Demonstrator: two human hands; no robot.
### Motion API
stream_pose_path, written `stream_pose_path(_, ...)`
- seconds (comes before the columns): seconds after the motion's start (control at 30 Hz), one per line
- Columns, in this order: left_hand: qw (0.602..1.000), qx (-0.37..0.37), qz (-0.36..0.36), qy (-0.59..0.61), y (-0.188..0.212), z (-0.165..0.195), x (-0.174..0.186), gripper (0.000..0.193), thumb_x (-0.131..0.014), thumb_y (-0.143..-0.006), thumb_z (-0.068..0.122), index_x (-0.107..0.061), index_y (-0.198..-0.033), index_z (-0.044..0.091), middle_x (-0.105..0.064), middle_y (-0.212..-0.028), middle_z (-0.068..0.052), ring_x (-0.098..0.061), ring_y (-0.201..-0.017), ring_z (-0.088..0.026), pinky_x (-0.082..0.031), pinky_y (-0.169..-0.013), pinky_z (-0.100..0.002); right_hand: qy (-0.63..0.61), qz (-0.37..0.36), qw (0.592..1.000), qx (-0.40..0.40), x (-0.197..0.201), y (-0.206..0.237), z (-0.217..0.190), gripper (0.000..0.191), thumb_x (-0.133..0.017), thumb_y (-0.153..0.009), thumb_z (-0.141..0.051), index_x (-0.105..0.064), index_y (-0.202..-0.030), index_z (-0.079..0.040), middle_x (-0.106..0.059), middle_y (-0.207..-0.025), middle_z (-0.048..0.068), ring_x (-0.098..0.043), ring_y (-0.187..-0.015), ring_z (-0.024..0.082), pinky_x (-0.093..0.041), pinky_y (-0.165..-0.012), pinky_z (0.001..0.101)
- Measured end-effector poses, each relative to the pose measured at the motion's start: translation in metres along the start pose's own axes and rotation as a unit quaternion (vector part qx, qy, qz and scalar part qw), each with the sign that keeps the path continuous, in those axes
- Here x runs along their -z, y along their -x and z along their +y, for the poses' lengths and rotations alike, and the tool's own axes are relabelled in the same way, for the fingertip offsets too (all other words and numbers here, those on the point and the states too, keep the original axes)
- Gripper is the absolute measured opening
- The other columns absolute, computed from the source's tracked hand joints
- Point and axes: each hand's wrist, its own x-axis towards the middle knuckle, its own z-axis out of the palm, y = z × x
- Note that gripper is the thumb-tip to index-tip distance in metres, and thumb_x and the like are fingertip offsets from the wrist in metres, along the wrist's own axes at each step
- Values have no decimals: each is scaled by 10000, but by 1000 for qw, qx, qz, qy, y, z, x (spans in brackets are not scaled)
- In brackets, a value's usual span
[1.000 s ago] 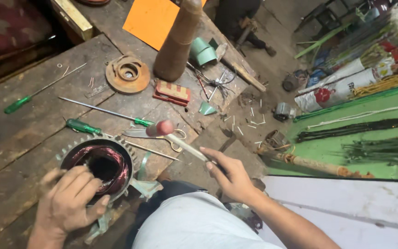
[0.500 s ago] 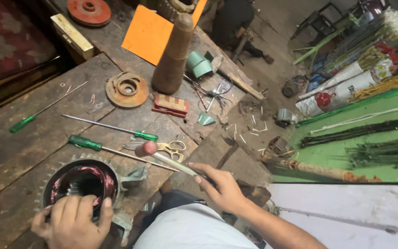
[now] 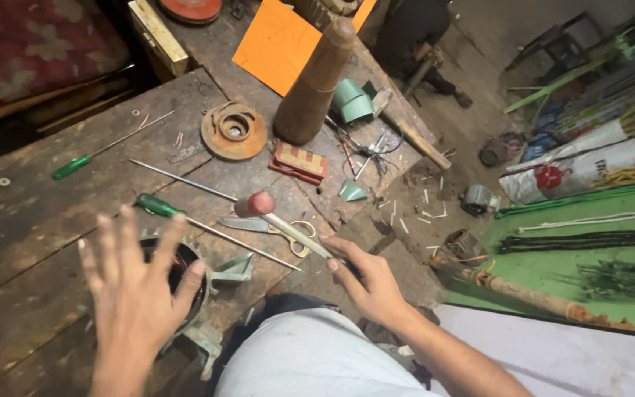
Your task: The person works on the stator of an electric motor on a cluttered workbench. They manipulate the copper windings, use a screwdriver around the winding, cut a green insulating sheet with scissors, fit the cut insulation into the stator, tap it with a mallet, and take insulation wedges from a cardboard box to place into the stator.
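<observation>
My left hand [image 3: 135, 294] is raised with fingers spread, hovering above a round motor stator [image 3: 185, 273] with copper windings that lies near the front edge of the wooden workbench [image 3: 38, 220]. It holds nothing. My right hand [image 3: 365, 279] grips the pale handle of a small hammer [image 3: 277, 215] with a reddish head, which points up and left over the bench. A pair of scissors [image 3: 281, 229] lies under the hammer's handle. A green-handled screwdriver [image 3: 178, 215] lies just beyond the stator.
On the bench: a second green screwdriver [image 3: 82, 162], a thin rod [image 3: 181, 180], a rusty round part [image 3: 234, 130], a brown cone-shaped block [image 3: 314, 81], an orange sheet [image 3: 281, 44], green tape rolls [image 3: 353, 101]. The floor at right holds sacks [image 3: 589, 158] and a green mat [image 3: 575, 250].
My left hand lifted off the stator and opened with fingers spread. The hammer in my right hand stays over the scissors. The view shifted down and right a little.
</observation>
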Motion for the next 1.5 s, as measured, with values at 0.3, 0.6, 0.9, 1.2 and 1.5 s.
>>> stream_pose_path(0.3, 983, 17, 90, 162, 59, -60, 1, 371, -621, -1022, 396, -656, -1274, 126, -567, -1482, -139, -465, -1478, -394, -348, -1240, -540, -51, -72, 994, -60, 9, -7, -6, 493, -569, -1005, -189, -523, -1489, -108, -687, -1075, -1, -565, -783, 82, -497, -697, 252)
stream_pose_path(0.6, 974, -164, 71, 140, 106, -128, -46, 497, -641, -975, 500, -674, -1220, 69, -648, -1287, -125, -542, -1401, -335, -363, -1168, -528, 127, -205, 949, -202, 0, -25, -29, 517, -651, -954, -224, -582, -1464, -182, -713, -980, 111, -629, -812, 121, -498, -675, 272)
stream_pose_path(0.9, 963, -151, 129, 180, 108, -146, -55, 467, -619, -960, 491, -730, -1047, 46, -673, -1187, -111, -579, -1294, -314, -421, -1095, -496, 269, -272, 917, 116, -38, -29, -7, 438, -563, -1028, -356, -545, -1387, -105, -604, -1041, 189, -611, -954, 287, -542, -804, 378)
stream_pose_path(1.2, 951, -156, 177, 199, 112, -170, -67, 365, -693, -916, 416, -749, -1010, 67, -699, -1138, -79, -602, -1141, -281, -433, -1021, -484, 233, -159, 958, 56, -45, -37, -50, 452, -581, -1016, -341, -546, -1407, -118, -622, -1048, 175, -622, -936, 274, -549, -798, 374)
stream_pose_path(1.5, 944, -153, 212, 201, 114, -186, -86, 333, -663, -937, 423, -765, -976, 109, -705, -1113, -35, -597, -1090, -243, -437, -984, -447, 260, -156, 953, 26, -67, -52, -62, 469, -599, -1004, -327, -546, -1427, -131, -639, -1056, 160, -634, -919, 262, -556, -792, 369)
